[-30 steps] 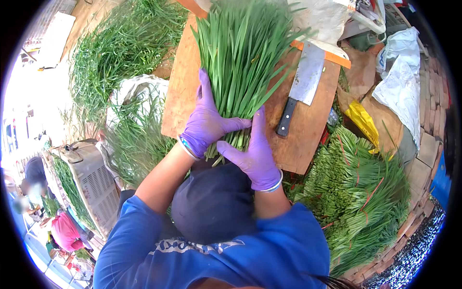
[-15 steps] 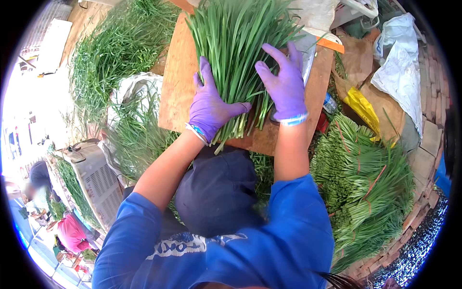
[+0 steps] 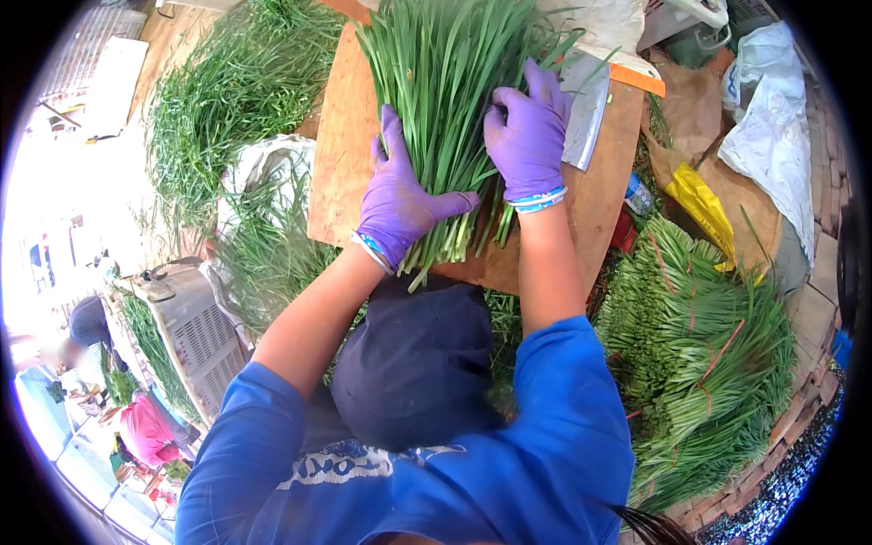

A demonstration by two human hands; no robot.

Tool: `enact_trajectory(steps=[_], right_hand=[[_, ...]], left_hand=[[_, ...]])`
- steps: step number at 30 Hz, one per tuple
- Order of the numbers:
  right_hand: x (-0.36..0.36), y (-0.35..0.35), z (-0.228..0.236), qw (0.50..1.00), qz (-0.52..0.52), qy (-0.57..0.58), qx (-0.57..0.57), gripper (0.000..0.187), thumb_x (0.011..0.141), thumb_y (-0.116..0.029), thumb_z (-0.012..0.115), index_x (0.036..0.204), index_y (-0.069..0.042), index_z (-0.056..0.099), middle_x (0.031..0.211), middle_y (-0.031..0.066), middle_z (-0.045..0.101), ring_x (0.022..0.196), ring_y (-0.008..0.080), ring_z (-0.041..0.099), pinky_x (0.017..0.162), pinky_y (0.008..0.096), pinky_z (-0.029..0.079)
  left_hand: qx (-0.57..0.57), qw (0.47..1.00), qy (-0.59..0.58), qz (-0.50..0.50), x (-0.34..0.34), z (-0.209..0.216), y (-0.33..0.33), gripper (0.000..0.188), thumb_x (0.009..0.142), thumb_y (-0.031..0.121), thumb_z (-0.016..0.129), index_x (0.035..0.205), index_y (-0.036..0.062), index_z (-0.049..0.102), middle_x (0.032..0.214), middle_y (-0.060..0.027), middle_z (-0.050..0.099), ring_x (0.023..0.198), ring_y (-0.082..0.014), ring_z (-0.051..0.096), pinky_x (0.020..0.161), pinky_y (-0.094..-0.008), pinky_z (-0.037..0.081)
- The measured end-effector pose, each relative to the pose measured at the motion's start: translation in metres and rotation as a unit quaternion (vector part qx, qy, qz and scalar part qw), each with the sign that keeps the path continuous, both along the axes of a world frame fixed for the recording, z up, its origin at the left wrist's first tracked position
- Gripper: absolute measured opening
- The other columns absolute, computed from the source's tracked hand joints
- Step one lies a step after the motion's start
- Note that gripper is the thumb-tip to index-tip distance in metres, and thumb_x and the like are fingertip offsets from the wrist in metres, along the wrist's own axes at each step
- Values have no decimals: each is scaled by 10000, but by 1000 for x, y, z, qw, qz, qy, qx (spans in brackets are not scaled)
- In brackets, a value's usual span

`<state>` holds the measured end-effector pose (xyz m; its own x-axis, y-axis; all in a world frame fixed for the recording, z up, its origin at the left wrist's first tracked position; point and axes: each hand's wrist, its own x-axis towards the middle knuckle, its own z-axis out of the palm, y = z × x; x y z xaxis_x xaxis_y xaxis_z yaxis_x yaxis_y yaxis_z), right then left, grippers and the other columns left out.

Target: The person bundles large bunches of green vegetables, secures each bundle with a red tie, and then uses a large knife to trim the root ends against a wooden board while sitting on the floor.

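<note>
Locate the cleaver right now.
Head view, upper half, right of centre: the cleaver lies on the wooden board, just right of the right hand.

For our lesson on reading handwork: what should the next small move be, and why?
Perhaps press the right hand leftward, gathering the stray stalks near it into the leafy bunch: they lie apart from the other stems, while the left hand braces the bunch's left side.
</note>
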<state>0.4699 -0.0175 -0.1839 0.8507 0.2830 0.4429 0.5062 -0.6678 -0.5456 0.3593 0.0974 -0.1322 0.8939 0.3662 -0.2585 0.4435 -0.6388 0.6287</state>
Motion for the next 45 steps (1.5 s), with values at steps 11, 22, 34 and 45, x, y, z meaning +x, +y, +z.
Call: enact_trajectory(steps=[11, 22, 34, 45], right_hand=[[16, -40, 51, 994, 43, -70, 69, 127, 685, -135, 645, 772, -54, 601, 1186, 141, 464, 1106, 352, 379, 924, 420, 299], [-1, -14, 24, 993, 85, 5, -82, 168, 656, -191, 649, 781, -84, 616, 1263, 97, 401, 1189, 348, 311, 974, 560, 170], [-8, -86, 66, 688, 225, 185, 665, 350, 830, -303, 444, 1068, -53, 500, 1244, 165, 421, 1194, 310, 346, 1020, 491, 198], [-4, 14, 86, 878, 152, 263, 371, 344, 805, -229, 568, 1088, -37, 534, 1053, 127, 556, 916, 238, 544, 832, 405, 416]], left_hand=[[27, 1000, 0, -4, -4, -6, 4, 1300, 459, 404, 801, 1329, -24, -65, 1373, -257, 132, 1269, -401, 150, 989, -395, 281], [14, 1000, 12, 9, -4, -4, 4, 1319, 444, 393, 806, 1330, -10, -85, 1338, -306, 176, 1261, -440, 135, 992, -419, 275], [66, 992, -98, -39, -8, -1, 3, 1271, 461, 395, 803, 1337, -11, -25, 1392, -239, 78, 1252, -481, 76, 1011, -451, 225], [104, 980, 172, -18, 8, 23, -18, 1212, 500, 437, 760, 1359, 81, -18, 1289, -399, 127, 1026, -505, 438, 835, -455, 421]])
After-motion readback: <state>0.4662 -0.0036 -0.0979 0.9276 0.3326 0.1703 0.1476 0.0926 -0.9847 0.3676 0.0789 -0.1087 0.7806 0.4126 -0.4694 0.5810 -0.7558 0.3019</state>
